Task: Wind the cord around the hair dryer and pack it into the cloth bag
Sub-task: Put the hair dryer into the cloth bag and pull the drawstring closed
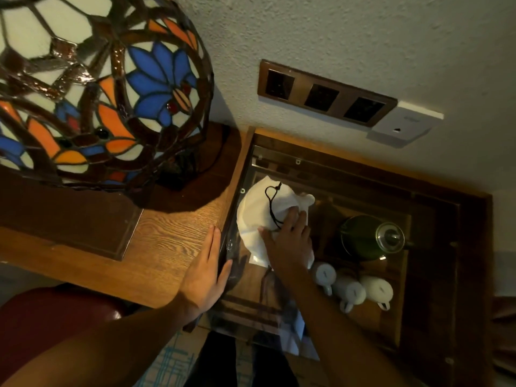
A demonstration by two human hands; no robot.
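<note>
The right hand (290, 241) is lying spread, palm down, on the white cloth bag (259, 216), fingers open and pressing rather than gripping. The left hand (205, 275) is resting flat and open on the edge of the wooden table (167, 247), just to the left of the bag, holding nothing.

The bag is sitting under and ahead of the right hand, on what looks like a glass pane (251, 289) lower than the table. It is looking rounded and full, so the hair dryer is probably inside already; neither the dryer nor its cord is showing, so I cannot tell how the cord is wound. A black drawstring (272, 202) is looping across the top of the cloth just beyond the right fingertips, slack, and the mouth near it appears bunched.

Judging from this, the step in hand is settling or closing the packed bag. To do it well, the right hand should be keeping the bulk steady while the left comes over to take the drawstring and draw it evenly, so nothing slips back out. Pressing hard on the glass seems unwise.

To the right of the right hand, a dark green kettle (368, 237) and three white cups (350, 289) are sitting below the glass, near the wrist.
</note>
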